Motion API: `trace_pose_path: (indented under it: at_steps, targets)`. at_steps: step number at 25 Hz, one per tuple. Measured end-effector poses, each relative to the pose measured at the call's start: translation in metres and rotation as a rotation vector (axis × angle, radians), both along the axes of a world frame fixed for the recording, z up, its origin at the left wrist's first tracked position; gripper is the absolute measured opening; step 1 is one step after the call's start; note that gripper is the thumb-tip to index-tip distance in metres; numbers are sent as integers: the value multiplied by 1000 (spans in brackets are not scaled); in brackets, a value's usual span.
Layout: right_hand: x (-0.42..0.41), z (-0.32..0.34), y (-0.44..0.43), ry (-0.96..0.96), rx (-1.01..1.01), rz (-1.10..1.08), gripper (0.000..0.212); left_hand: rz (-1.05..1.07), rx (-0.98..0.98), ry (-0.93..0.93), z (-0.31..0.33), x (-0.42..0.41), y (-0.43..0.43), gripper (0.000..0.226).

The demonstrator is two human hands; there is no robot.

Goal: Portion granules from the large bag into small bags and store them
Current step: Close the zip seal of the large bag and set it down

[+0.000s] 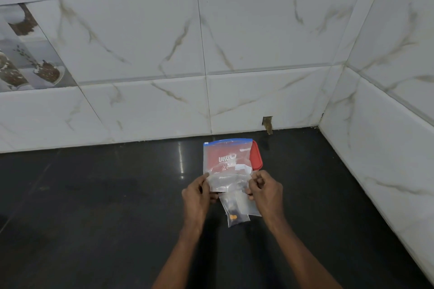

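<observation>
I have a single view, from the head. It looks forward and down across a dark counter (94,206) toward a tiled wall (258,42) that fills the upper half of the frame, and a side wall (387,124) closes off the right. The lens is wide, so tile lines bow near the edges. Both forearms come in from the bottom centre. The left hand (197,192) and right hand (265,191) sit just below mid-frame, near the camera, pinching a small bag (226,182) between them.
</observation>
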State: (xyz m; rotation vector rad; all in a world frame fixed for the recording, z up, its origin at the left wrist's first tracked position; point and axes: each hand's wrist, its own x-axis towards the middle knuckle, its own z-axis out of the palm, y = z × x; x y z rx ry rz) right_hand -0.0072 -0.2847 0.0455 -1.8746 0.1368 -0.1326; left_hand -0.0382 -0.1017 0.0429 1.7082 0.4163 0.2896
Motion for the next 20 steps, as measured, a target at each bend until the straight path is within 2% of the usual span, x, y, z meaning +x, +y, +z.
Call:
trace_pose_path:
  at_steps: [2,4,6,9,12,14,16,18,20]
  targets:
    - [4,-3,-5,-3,-64,-23,19,56,10,-74,1,-2,-8,31]
    - [6,-6,-7,-13,-58,-17,19,99,-159,-70,0,-3,-12,33]
    - [5,-9,-9,-30,-23,9,20,52,-338,9,-5,-1,-11,34]
    - [5,-11,-13,10,131,2,25,-87,-397,117,-4,-2,-1,33]
    - [8,-10,-18,99,289,-58,24,-77,-763,79,-3,-4,8,33]
    - [9,-9,-22,154,394,-85,22,-37,-934,87,-1,-4,11,23]
    - [8,-6,-24,190,510,-103,14,40,-929,149,-1,-1,13,14]
    - [7,-4,-23,215,542,-101,14,94,-858,251,-2,4,14,18]
    - [7,-5,-21,240,533,-95,8,41,-791,376,-3,8,15,19]
